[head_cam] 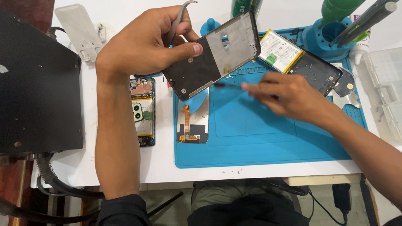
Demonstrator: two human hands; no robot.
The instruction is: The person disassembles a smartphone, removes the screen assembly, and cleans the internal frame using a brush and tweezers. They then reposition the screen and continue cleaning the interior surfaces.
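Observation:
My left hand (144, 42) holds a phone middle frame (217, 54), grey and black, tilted above the blue work mat (255, 138). The same hand also pinches curved metal tweezers (178, 19) between its fingers. My right hand (289, 94) is blurred and grips a thin dark tool (228, 86), whose tip points at the frame's lower edge. A phone display panel with an orange flex cable (191, 121) lies on the mat's left side.
An opened phone body (143, 111) lies left of the mat. A battery (279, 51) and a dark back cover (318, 73) sit at the mat's far side. A blue tool stand (324, 39), a clear parts box (387, 88) and a black machine (37, 83) surround the work area.

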